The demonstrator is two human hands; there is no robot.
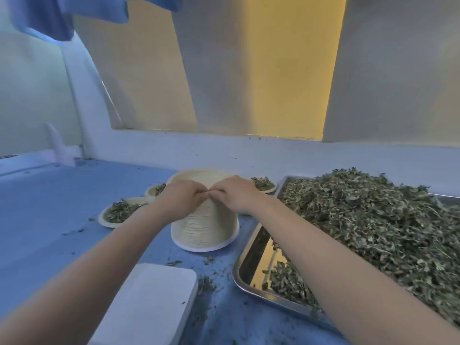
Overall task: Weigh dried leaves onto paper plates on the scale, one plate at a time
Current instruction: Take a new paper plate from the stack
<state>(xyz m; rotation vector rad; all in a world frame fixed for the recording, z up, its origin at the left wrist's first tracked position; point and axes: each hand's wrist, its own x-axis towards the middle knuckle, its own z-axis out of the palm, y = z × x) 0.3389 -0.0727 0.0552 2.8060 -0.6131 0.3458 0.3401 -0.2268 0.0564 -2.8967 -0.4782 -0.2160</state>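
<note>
Both hands, left hand (pixel 183 195) and right hand (pixel 232 192), are pinching the paper plate stack's (pixel 204 225) top rim, peeling one plate free; next, it is going onto the scale (pixel 149 305).

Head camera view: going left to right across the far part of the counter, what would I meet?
Plate of leaves → smaller filled plate → tall stack of paper plates → another filled plate → metal tray of dried leaves.

A stack of paper plates (pixel 205 227) stands mid-frame; left of it lie two filled plates (pixel 119 212), behind right another (pixel 263 184). A tray (pixel 251 247) heaped with dried leaves (pixel 368 220) fills the right; the scale (pixel 146 305) sits bottom centre-left
</note>
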